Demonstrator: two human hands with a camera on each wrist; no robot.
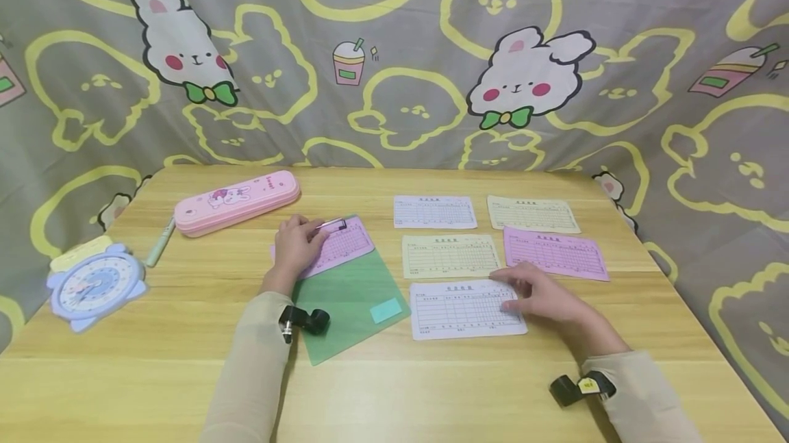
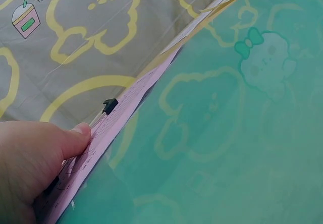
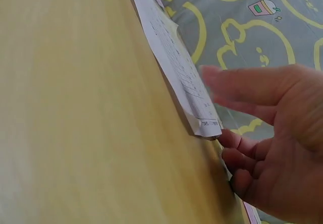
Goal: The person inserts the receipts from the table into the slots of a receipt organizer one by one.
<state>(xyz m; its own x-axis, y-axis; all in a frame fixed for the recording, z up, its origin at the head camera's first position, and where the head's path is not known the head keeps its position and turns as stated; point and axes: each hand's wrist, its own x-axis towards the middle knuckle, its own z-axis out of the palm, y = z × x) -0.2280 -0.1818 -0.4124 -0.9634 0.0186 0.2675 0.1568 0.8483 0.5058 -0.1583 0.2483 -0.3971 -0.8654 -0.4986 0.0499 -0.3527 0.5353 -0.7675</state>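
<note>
A green clipboard lies tilted on the table, with a pink slip under its clip. The left hand is at the clip end; in the left wrist view its thumb presses by the clip over the pink slip. Right of the clipboard lies a white slip, and the right hand is at its right edge, fingers bent and apart. In the right wrist view, that hand has its fingertips beside the corner of the white slip; contact is unclear.
Behind the white slip lie another white slip, two yellowish slips and a pink slip. At the left are a pink pencil case, a green pen and a blue clock. A patterned curtain hangs behind the table.
</note>
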